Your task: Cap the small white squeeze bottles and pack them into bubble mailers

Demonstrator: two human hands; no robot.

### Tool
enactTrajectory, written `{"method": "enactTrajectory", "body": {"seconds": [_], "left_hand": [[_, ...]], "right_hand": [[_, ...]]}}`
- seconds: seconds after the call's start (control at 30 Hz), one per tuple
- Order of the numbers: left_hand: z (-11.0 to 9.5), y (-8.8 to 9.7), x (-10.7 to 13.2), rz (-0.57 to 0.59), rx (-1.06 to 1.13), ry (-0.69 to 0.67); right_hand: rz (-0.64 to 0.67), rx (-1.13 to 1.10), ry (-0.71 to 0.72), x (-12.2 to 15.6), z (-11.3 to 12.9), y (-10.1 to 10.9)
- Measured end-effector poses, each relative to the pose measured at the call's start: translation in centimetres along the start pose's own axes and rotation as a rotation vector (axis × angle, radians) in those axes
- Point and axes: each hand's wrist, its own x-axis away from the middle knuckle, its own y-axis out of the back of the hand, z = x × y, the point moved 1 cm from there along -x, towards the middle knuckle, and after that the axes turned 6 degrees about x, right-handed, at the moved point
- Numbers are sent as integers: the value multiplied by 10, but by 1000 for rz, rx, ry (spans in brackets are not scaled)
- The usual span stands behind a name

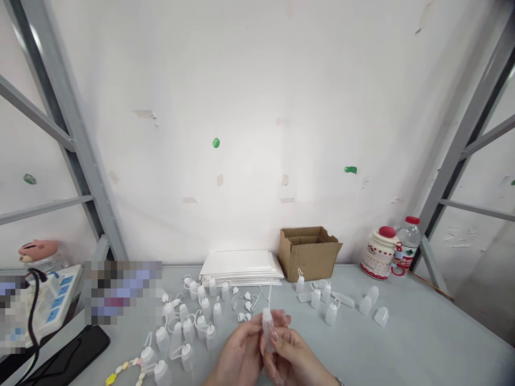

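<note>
A small translucent white squeeze bottle [267, 335] stands nearly upright between my hands, a thin strap rising from its top. My right hand [295, 354] pinches its lower body, thumb in front. From the left, my left hand [243, 348] cups around the bottle, its fingers reaching behind and past it. Beyond my hands lie several small white caps [248, 305] with thin straps. To the left, many similar bottles [188, 329] with looped cap straps stand in a group. A few more bottles [331, 314] are on the right.
A stack of white sheets or envelopes [241, 267] and an open cardboard box [309, 257] sit against the wall. Translucent covers [381, 316], a decorated jar [379, 257] and a red-capped bottle [409, 241] are right. A black phone [72, 356], beaded string [120, 369] and power strip [60, 300] lie left.
</note>
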Motion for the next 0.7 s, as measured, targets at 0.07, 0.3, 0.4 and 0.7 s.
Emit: {"method": "enactTrajectory", "body": {"seconds": [0.07,0.3,0.4,0.7], "left_hand": [[-3,1,-1,-24,-31,-51],[-5,17,-9,-274,-309,-378],[-7,17,-8,-252,-286,-340],[-8,5,-1,-237,-270,-233]], "right_hand": [[-70,99,15,-1,2,3],[-266,428,2,0,10,5],[-229,421,21,3,14,1],[-273,381,46,5,12,3]]}}
